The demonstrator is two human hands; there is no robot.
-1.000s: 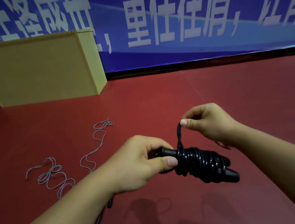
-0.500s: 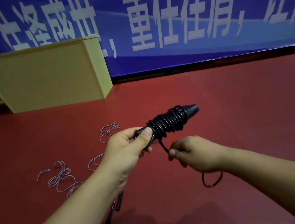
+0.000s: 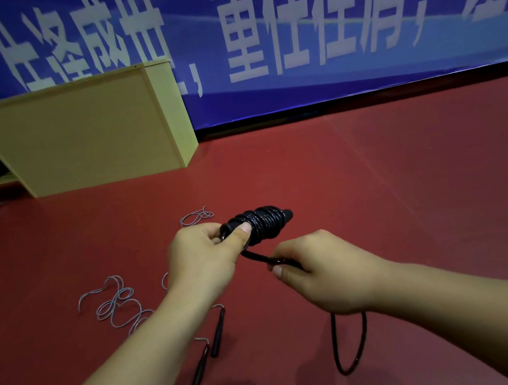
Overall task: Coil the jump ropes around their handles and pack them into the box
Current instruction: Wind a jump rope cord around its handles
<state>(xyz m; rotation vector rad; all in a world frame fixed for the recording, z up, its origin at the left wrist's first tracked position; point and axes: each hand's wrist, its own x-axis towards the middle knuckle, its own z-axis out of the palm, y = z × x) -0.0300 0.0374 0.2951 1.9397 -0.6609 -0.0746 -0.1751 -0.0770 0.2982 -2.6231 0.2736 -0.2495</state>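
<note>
Black rope (image 3: pixel 260 224) is almost fully wound on its paired handles, held up over the red floor (image 3: pixel 399 179) at centre frame, so you're on the last turns. Your left hand (image 3: pixel 203 258) grips the near end of the bundle, thumb pressed flat on the coils, fingers curled round the handle end. Your right hand (image 3: pixel 321 275) pinches the free tail (image 3: pixel 258 257) just below the bundle, fingers curled closed on it; the rest of the tail hangs as a loose loop (image 3: pixel 350 346) under your right wrist. To do this well, keep the tail taut, lay each turn snug beside the last, and keep that left thumb clamped so the coils don't spring off. Feed the slack loop through your right grip steadily, then tuck the end under a turn; a slack last wrap will likely unravel in the box. Second jump rope, thin grey cord (image 3: pixel 118 305), lies uncoiled on the floor to the near left, its two dark handles (image 3: pixel 217 333) close to your left forearm, untouched. Yellowish box (image 3: pixel 88 136) stands far left against the blue banner (image 3: pixel 294 35), well apart from your hands; whether it's open I cannot tell.
</note>
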